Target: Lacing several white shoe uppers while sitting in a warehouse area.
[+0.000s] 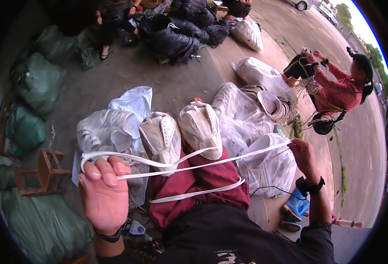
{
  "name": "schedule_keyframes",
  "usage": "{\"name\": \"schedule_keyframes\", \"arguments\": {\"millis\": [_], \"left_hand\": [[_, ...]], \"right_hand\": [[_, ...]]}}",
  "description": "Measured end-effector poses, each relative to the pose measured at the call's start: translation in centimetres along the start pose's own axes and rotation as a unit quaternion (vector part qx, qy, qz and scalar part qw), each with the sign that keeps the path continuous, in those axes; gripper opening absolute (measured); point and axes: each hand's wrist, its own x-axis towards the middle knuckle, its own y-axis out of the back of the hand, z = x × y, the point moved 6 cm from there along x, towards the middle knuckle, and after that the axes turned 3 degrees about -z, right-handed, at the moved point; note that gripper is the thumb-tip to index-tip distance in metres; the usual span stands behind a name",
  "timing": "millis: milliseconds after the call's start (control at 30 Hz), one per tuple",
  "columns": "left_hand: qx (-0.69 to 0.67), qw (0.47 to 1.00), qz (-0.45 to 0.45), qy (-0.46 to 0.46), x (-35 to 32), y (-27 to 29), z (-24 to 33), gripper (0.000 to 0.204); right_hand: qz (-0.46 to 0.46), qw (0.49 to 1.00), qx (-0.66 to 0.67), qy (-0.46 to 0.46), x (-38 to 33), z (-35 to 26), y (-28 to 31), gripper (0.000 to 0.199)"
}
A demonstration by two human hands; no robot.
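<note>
Around off-white mesh sneakers (200, 126) | left hand (104, 196) 8 o'clock, fingers curled, holding flat white shoelace (115, 154) | right hand (305, 160) 3 o'clock, fingertips closed, pinching it

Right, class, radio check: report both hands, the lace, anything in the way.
Left fingers curled round white shoelace. Right fingers pinching it, span straight. Pale mesh sneakers side by side. Possibly in the way: another strand across maroon trousers.
</note>
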Motion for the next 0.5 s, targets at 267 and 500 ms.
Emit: {"name": "schedule_keyframes", "arguments": {"millis": [267,500], "left_hand": [[-0.060,0.994,0.083,-0.028,-0.1,4.5,4.2,0.018],[-0.052,0.977,0.205,0.001,-1.6,12.9,3.6,0.018]], "right_hand": [[-0.018,0.793,0.604,-0.083,0.4,4.8,-0.9,0.027],[0.041,0.482,0.867,-0.120,0.8,7.6,0.1,0.021]]}}
